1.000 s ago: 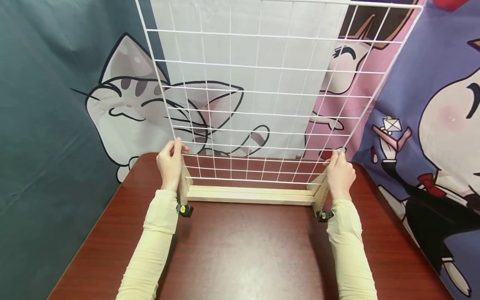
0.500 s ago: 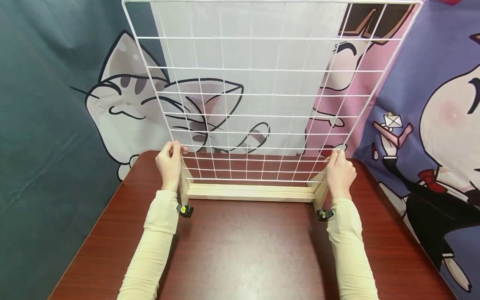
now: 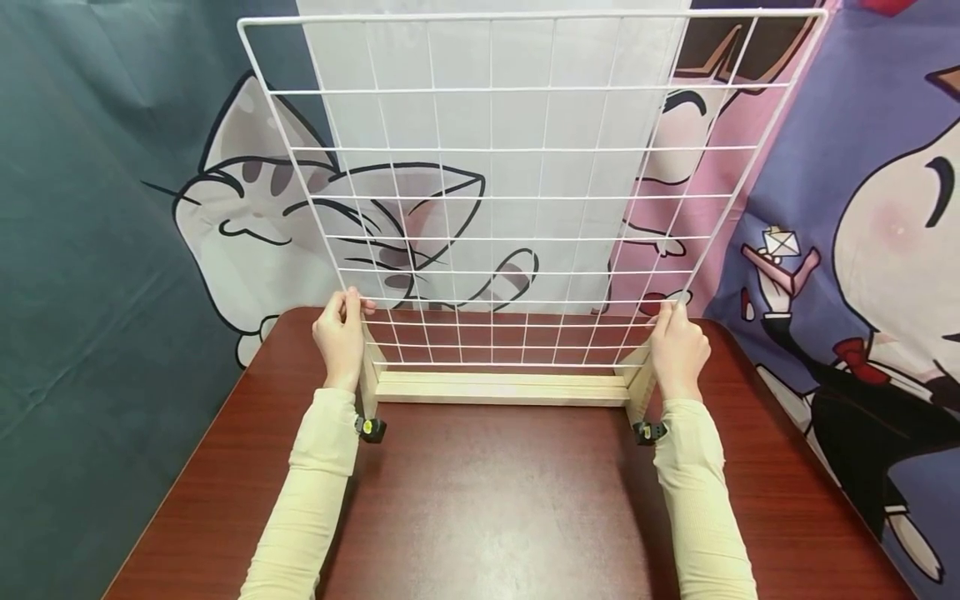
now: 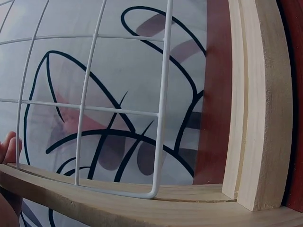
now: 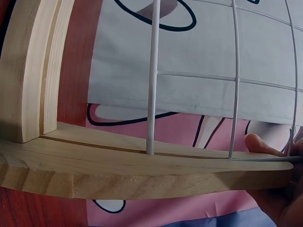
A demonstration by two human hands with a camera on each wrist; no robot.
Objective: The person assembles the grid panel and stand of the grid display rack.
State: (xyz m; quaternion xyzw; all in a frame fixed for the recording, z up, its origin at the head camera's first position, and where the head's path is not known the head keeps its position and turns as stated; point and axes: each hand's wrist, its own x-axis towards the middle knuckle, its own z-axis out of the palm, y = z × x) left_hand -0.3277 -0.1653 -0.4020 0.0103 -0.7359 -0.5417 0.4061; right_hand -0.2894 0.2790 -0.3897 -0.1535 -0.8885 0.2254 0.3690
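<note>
A white wire grid panel point(image 3: 491, 197) stands nearly upright above a pale wooden frame point(image 3: 502, 390). My left hand point(image 3: 341, 343) pinches the panel's left edge at the top of the frame's left side piece. On the other side, my right hand point(image 3: 678, 354) holds the right edge the same way. In the left wrist view the panel's lower corner point(image 4: 154, 193) sits at the groove of the side piece point(image 4: 94, 208), apart from the grooved crossbar point(image 4: 258, 104). The right wrist view shows the grid meeting the groove of the right side piece point(image 5: 118, 170). Most fingers are hidden there.
The frame rests on a reddish-brown table point(image 3: 495, 492). Behind hangs a cloth backdrop with a cartoon cat point(image 3: 255, 225) and other figures, with a white sheet point(image 3: 517, 108) in the middle. A small black camera point(image 3: 371, 427) sits on the left wrist, another point(image 3: 648, 432) on the right.
The grid's slanted top edge has levelled out and come lower in the head view, so its whole upper rim now shows. Both hands keep their hold at nearly the same place.
</note>
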